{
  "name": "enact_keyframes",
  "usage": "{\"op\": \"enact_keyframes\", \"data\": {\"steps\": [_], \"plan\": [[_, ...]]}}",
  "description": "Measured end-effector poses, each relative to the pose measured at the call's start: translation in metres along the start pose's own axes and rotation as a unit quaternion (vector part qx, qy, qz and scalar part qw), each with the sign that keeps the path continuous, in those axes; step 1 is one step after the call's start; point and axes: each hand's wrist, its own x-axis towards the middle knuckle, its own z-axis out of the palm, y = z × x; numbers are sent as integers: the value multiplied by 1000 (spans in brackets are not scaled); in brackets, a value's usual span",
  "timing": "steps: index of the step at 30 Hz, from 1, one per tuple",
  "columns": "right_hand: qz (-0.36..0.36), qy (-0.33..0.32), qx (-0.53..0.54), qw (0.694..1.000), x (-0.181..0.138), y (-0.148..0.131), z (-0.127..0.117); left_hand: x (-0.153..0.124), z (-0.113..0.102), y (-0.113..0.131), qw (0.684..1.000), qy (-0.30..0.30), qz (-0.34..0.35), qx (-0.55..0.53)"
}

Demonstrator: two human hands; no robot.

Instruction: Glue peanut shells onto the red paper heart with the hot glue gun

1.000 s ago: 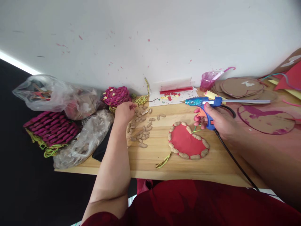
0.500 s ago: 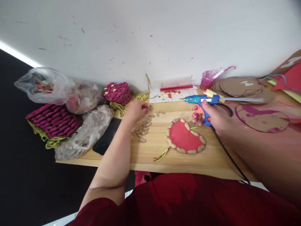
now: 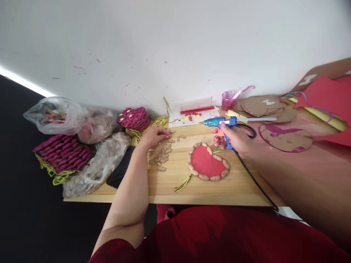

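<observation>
My right hand (image 3: 237,138) grips a blue glue gun (image 3: 219,122) with a clear glue stick out its back, its nozzle pointing left above a red heart (image 3: 207,162) edged with peanut shells. My left hand (image 3: 155,136) lies palm down over a scatter of peanut shells (image 3: 161,155) left of the heart, fingers curled on the shells; what they pinch is hidden. A yellow-green thread (image 3: 182,183) trails from the heart's lower tip.
On the wooden table (image 3: 241,186) lie a star sticker sheet (image 3: 193,117), a pink cup (image 3: 229,99), cardboard discs (image 3: 264,106), red paper (image 3: 326,96), woven magenta pieces (image 3: 63,153), plastic bags (image 3: 98,164) and a black phone (image 3: 120,171). The gun's black cord (image 3: 255,182) runs off the front edge.
My left hand slid right and further across the peanut shells. The view shifted, and the right hand with the glue gun stays beside the heart's upper right edge.
</observation>
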Motion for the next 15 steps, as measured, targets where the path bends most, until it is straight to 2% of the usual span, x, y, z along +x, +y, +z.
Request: {"op": "enact_keyframes", "data": {"steps": [8, 15], "plan": [[-6, 3, -12, 1000, -1, -1, 1, 1, 9, 0, 999, 38, 0, 20], [-4, -4, -11, 1000, 0, 2, -2, -2, 7, 6, 982, 162, 15, 97]]}}
